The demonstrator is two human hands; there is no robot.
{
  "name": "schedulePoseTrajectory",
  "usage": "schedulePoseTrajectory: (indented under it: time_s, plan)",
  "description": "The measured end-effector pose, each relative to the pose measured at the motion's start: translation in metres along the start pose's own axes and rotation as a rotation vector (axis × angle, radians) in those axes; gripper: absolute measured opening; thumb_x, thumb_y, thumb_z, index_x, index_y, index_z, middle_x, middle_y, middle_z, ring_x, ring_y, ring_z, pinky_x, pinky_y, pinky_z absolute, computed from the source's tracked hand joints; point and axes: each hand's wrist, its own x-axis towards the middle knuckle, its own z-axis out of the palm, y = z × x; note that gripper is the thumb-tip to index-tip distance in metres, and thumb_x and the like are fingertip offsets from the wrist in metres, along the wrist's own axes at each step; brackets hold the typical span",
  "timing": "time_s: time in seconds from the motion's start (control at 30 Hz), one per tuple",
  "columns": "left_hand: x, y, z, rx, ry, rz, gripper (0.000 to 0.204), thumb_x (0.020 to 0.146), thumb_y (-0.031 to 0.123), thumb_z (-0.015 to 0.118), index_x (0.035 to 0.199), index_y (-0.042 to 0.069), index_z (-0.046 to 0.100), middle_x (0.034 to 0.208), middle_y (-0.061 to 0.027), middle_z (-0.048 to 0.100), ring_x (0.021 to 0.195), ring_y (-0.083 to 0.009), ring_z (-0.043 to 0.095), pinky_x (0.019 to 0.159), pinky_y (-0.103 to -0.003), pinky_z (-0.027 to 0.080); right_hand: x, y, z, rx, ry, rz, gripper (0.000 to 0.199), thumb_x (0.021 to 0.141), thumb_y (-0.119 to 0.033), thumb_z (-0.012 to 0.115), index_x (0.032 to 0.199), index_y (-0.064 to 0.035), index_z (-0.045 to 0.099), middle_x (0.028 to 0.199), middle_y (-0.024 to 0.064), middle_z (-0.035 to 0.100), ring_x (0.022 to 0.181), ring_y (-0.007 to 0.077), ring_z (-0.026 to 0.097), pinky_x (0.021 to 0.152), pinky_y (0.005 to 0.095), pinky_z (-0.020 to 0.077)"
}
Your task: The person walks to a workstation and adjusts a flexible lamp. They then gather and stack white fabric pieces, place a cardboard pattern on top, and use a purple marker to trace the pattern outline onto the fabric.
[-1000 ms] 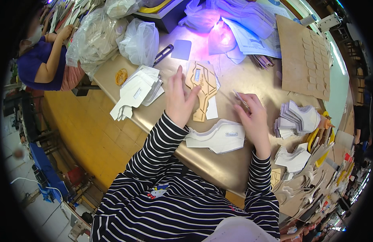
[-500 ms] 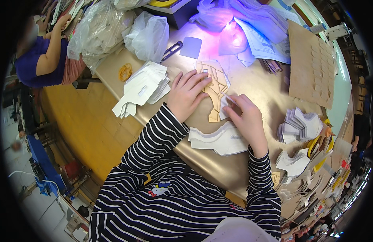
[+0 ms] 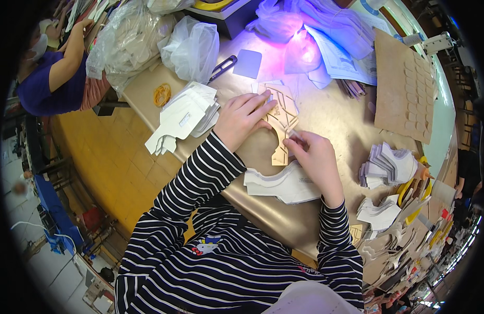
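Observation:
A tan slotted template point(image 3: 280, 121) lies on the metal-topped table over white sheet material, whose pale edge shows at its upper right. My left hand point(image 3: 241, 118) rests on the template's left side, fingers stretched over it. At its lower right edge, my right hand point(image 3: 314, 154) pinches a thin pale pen-like tool point(image 3: 293, 134), mostly hidden by the fingers, with its tip end by a slot. Close below lie curved white cut pieces point(image 3: 284, 183). A stack of white cut pieces point(image 3: 185, 116) sits left of my left hand.
Rubber bands point(image 3: 162, 94), a dark-handled cutter point(image 3: 223, 68) and clear plastic bags point(image 3: 189, 49) lie toward the back left. A purple-lit bag point(image 3: 305, 49), papers point(image 3: 341, 57) and brown board point(image 3: 402, 86) are far right. More stacked pieces point(image 3: 391, 162) stand right. A co-worker point(image 3: 56, 78) is at far left.
The template's lower end has shifted slightly toward me, and the white piece beside it is now covered. My right hand has moved slightly down and left along its edge; my left hand stays on it.

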Motion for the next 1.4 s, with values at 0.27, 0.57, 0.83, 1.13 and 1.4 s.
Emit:
schedulePoseTrajectory:
  time_s: [0.27,0.57,0.83,1.13,1.4]
  plan:
    - [-0.004,0.008,0.004,-0.009,0.08,-0.057,0.055,0.077,0.031,0.075,0.127,0.011,0.065,0.131,-0.0071,0.061,0.113,-0.0275,0.058,0.095,-0.039,0.048,0.0,0.003,-0.001,0.022,0.031,0.045,0.029,0.09,-0.028,0.07,0.09,0.0009,0.071,0.066,0.0113,0.065,0.055,0.0213,0.059,0.056,0.0343,0.0455]
    - [-0.004,0.009,0.001,-0.073,0.065,-0.145,0.05,0.079,0.03,0.076,0.125,0.014,0.067,0.135,-0.0074,0.058,0.12,-0.0308,0.054,0.102,-0.043,0.042,-0.006,0.001,-0.003,-0.164,0.11,0.042,0.03,0.082,-0.027,0.076,0.098,-0.0028,0.069,0.072,0.0095,0.064,0.065,0.0218,0.062,0.064,0.0319,0.0496]
    - [-0.003,0.015,0.001,-0.113,0.055,-0.239,0.05,0.078,0.03,0.077,0.125,0.017,0.067,0.142,-0.0082,0.053,0.128,-0.0329,0.048,0.105,-0.045,0.038,-0.012,0.009,-0.001,0.0,0.139,-0.036,0.046,0.076,-0.014,0.081,0.119,-0.0047,0.066,0.076,0.0066,0.057,0.067,0.0176,0.057,0.067,0.0306,0.0497]
    - [0.0,0.015,-0.001,-0.139,0.009,-0.333,0.077,0.072,0.032,0.082,0.14,0.012,0.05,0.147,-0.014,0.047,0.135,-0.0357,0.043,0.109,-0.046,0.034,-0.012,0.015,-0.004,-0.066,0.069,-0.108,0.057,0.077,-0.01,0.078,0.132,-0.0138,0.063,0.082,0.0065,0.055,0.068,0.0172,0.057,0.067,0.0298,0.0488]
    - [0.001,0.013,0.0,-0.192,0.038,-0.377,0.098,0.067,0.029,0.085,0.148,0.009,0.034,0.148,-0.0155,0.046,0.133,-0.0348,0.046,0.109,-0.046,0.034,-0.011,0.014,-0.004,-0.056,0.075,-0.104,0.055,0.077,-0.011,0.078,0.13,-0.0145,0.065,0.081,0.0064,0.055,0.066,0.0166,0.056,0.065,0.0297,0.0481]
